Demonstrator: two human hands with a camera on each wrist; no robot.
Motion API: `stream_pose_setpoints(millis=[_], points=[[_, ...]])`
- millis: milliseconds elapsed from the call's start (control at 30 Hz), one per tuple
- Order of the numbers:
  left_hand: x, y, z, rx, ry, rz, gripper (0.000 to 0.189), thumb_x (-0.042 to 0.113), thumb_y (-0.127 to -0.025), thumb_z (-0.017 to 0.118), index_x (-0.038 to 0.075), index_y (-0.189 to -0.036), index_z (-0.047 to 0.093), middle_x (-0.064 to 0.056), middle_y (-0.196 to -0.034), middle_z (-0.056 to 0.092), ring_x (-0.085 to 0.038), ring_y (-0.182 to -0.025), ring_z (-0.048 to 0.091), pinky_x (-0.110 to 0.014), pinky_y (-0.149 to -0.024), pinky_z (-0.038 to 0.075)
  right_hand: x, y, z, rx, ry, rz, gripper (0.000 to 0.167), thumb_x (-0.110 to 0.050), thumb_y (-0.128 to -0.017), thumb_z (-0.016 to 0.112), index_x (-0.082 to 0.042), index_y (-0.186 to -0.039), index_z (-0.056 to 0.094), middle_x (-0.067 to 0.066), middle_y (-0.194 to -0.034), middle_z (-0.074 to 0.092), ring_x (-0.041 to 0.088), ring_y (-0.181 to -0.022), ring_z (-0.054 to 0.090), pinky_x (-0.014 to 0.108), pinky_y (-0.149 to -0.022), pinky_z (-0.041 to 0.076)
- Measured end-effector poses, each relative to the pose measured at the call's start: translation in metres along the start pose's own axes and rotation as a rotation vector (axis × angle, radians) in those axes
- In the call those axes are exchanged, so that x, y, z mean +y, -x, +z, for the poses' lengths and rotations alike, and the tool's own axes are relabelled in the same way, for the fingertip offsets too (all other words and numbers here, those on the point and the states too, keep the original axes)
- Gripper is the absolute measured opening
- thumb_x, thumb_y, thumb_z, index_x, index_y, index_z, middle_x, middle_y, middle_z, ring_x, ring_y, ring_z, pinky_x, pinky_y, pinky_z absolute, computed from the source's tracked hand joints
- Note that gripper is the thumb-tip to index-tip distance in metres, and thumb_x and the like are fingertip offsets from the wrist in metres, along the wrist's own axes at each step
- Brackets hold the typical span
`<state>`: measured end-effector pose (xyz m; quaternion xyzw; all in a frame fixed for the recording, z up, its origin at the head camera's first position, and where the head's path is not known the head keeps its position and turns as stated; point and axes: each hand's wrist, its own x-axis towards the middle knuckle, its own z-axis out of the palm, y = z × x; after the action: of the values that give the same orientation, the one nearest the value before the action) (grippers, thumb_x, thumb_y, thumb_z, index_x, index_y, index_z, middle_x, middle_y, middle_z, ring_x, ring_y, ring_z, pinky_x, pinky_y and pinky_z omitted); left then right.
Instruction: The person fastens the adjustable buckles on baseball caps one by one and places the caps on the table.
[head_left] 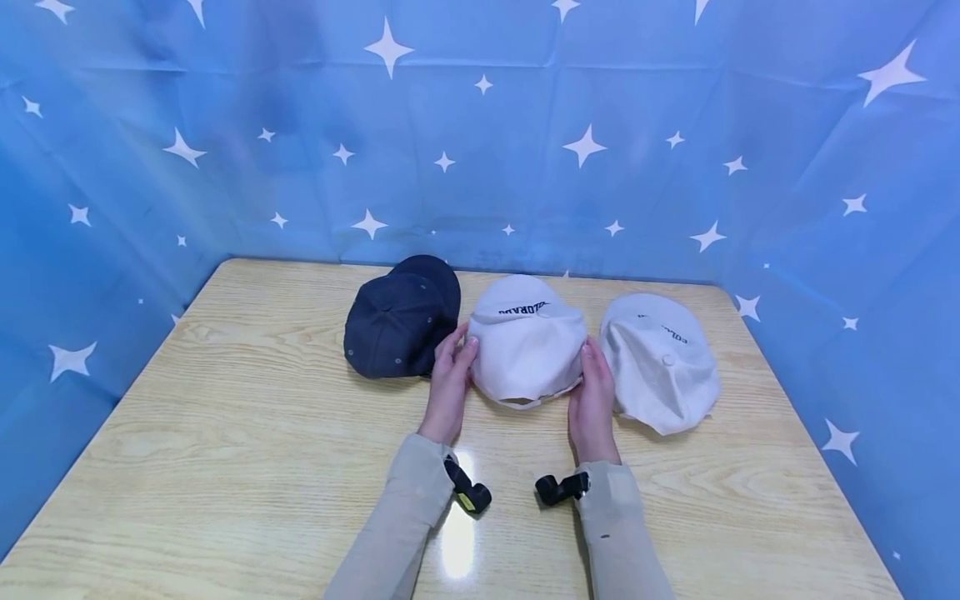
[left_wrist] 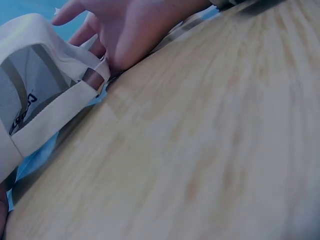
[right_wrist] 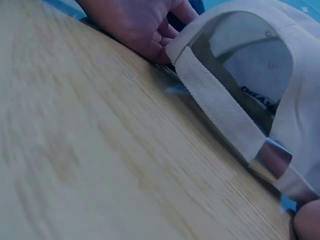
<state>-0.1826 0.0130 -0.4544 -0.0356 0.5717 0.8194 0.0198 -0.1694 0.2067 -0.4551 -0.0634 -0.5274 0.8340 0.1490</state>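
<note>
A white baseball cap with dark "COLORADO" lettering sits in the middle, its back opening toward me. My left hand holds its left side, thumb on the near side; the right wrist view shows this hand at the strap's end. My right hand holds the opposite side, and in the left wrist view that hand is beside the metal buckle. The adjustable strap spans the opening. A dark navy cap lies left, close to my left fingers. Another white cap lies right.
The wooden table extends in front of and to both sides of the caps. A blue curtain with white stars hangs behind and along both sides. Small black cameras are strapped to the wrists, over beige sleeves.
</note>
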Motion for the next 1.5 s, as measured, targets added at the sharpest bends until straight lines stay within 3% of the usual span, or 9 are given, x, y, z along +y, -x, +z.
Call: stream_pose_setpoints(millis=[200, 533, 733, 833, 1000, 1100, 1367, 1500], points=[[-0.001, 0.0, 0.003, 0.028, -0.131, 0.048, 0.05, 0.04, -0.086, 0.056, 0.016, -0.129, 0.047, 0.006, -0.135, 0.031, -0.011, -0.111, 0.04, -0.027, -0.095, 0.035, -0.002, 0.0, -0.001, -0.025, -0.004, 0.022, 0.052, -0.026, -0.094, 0.046, -0.007, -0.138, 0.027, 0.005, -0.14, 0.03, 0.015, -0.127, 0.03, 0.026, -0.104, 0.022], [-0.001, 0.001, -0.002, 0.041, -0.297, 0.069, 0.053, 0.043, -0.087, 0.052, 0.018, -0.132, 0.043, 0.002, -0.146, 0.013, -0.011, -0.13, 0.02, -0.029, -0.103, 0.023, 0.001, 0.001, 0.003, -0.046, -0.011, 0.056, 0.053, -0.025, -0.091, 0.051, -0.007, -0.137, 0.031, 0.004, -0.138, 0.032, 0.014, -0.125, 0.032, 0.027, -0.103, 0.025], [0.002, 0.002, -0.003, 0.034, -0.275, 0.063, 0.053, 0.042, -0.087, 0.053, 0.015, -0.132, 0.043, -0.001, -0.146, 0.02, -0.01, -0.13, 0.022, -0.027, -0.103, 0.024, 0.002, 0.001, 0.006, -0.042, -0.01, 0.065, 0.048, -0.022, -0.09, 0.053, -0.009, -0.133, 0.037, 0.003, -0.135, 0.037, 0.014, -0.123, 0.035, 0.027, -0.101, 0.029], [0.005, 0.003, -0.003, 0.021, -0.262, 0.078, 0.052, 0.038, -0.088, 0.053, 0.009, -0.131, 0.044, -0.005, -0.144, 0.025, -0.015, -0.13, 0.023, -0.028, -0.103, 0.024, 0.003, -0.001, 0.007, -0.042, -0.017, 0.069, 0.046, -0.019, -0.091, 0.052, -0.007, -0.133, 0.038, 0.005, -0.136, 0.036, 0.015, -0.123, 0.035, 0.027, -0.101, 0.028], [0.022, 0.012, 0.003, 0.0, -0.297, 0.073, 0.05, 0.032, -0.091, 0.051, 0.001, -0.13, 0.042, -0.009, -0.143, 0.027, -0.021, -0.131, 0.021, -0.031, -0.105, 0.02, 0.003, -0.007, 0.006, -0.054, -0.022, 0.09, 0.045, -0.017, -0.092, 0.05, -0.005, -0.134, 0.037, 0.006, -0.138, 0.032, 0.016, -0.125, 0.033, 0.025, -0.102, 0.027], [0.028, 0.016, 0.004, -0.012, -0.314, 0.049, 0.05, 0.03, -0.091, 0.051, 0.002, -0.131, 0.041, -0.008, -0.142, 0.027, -0.018, -0.131, 0.023, -0.03, -0.104, 0.021, 0.003, -0.01, 0.006, -0.064, -0.007, 0.099, 0.045, -0.018, -0.093, 0.049, -0.006, -0.134, 0.037, 0.005, -0.139, 0.031, 0.015, -0.125, 0.032, 0.025, -0.102, 0.026], [0.003, 0.011, 0.002, -0.005, -0.385, 0.028, 0.054, 0.044, -0.087, 0.051, 0.014, -0.131, 0.045, 0.002, -0.136, 0.04, -0.01, -0.124, 0.033, -0.027, -0.1, 0.029, -0.003, -0.012, 0.005, -0.087, 0.072, 0.127, 0.047, -0.024, -0.094, 0.046, -0.008, -0.136, 0.034, 0.005, -0.141, 0.029, 0.014, -0.128, 0.027, 0.026, -0.104, 0.021], [0.003, 0.014, 0.008, -0.04, -0.447, 0.008, 0.058, 0.053, -0.088, 0.041, 0.021, -0.137, 0.035, 0.008, -0.137, 0.037, -0.006, -0.125, 0.03, -0.028, -0.102, 0.025, -0.017, -0.011, 0.006, -0.087, 0.26, 0.134, 0.046, -0.032, -0.094, 0.044, -0.014, -0.136, 0.036, 0.0, -0.141, 0.031, 0.013, -0.129, 0.025, 0.029, -0.106, 0.018]])
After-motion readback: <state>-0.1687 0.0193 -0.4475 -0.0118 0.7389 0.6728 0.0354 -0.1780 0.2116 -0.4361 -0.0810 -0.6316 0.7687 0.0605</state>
